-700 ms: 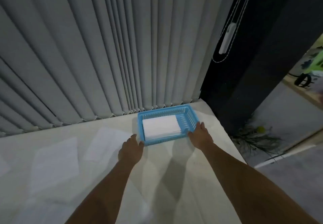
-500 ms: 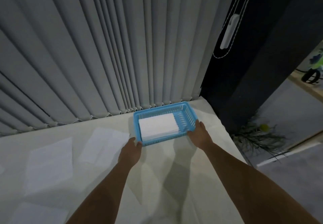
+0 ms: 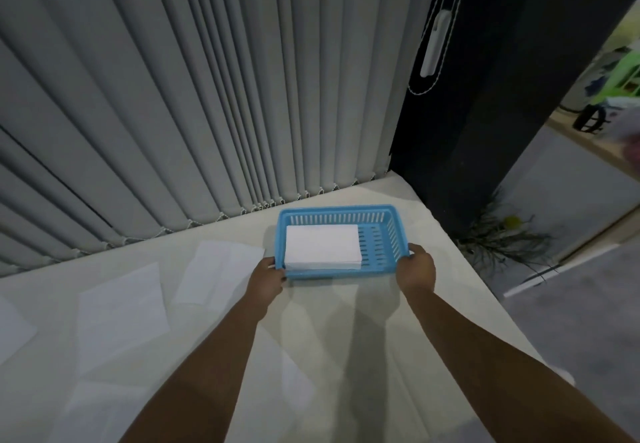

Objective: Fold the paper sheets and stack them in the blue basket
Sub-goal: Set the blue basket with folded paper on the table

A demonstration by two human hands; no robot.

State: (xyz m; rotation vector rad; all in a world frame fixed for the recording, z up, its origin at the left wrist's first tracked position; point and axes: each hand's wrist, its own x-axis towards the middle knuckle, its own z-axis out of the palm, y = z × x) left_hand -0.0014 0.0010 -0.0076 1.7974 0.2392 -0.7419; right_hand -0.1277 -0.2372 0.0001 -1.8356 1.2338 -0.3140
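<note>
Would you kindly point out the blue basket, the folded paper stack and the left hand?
blue basket (image 3: 337, 210), head view, far rim.
folded paper stack (image 3: 322, 245), head view, top sheet's middle.
left hand (image 3: 266, 278), head view, back of the hand.

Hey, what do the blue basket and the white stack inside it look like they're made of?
The basket looks like moulded plastic with a smooth, slightly glossy finish: uniform blue, slotted walls and floor, rounded rim. The stack looks like matte white paper: thin layered edges show along its near side, with crisp square corners.
</note>
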